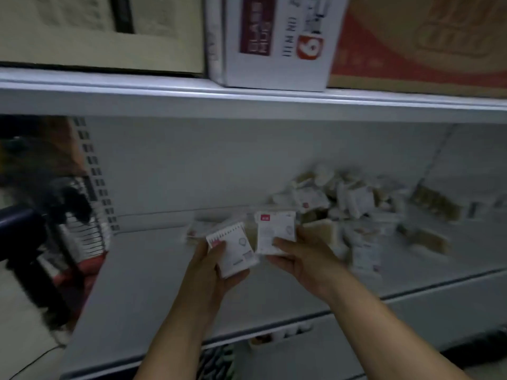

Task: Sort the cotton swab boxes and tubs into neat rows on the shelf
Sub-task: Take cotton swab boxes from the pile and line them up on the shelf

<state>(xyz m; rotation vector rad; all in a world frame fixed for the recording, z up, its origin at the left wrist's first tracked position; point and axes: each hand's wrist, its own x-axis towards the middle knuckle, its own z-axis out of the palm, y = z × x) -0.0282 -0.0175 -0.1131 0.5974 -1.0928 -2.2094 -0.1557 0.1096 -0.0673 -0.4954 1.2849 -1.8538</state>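
My left hand [212, 267] grips a white cotton swab box [236, 249] with a red mark, tilted, above the white shelf [142, 283]. My right hand [299, 260] grips a second white swab box [274, 231] held upright beside the first; the two boxes almost touch. Behind and right of my hands lies a loose heap of swab boxes and tubs [348, 204] spread over the shelf, blurred. More boxes lie flat near my right wrist [366, 256].
An upper shelf edge [247, 101] runs overhead, carrying a white carton [277, 42] and a red-brown carton [428, 45]. The slotted upright [94, 174] bounds the shelf at left, with dark objects beyond it. Goods show on a lower shelf [219, 360].
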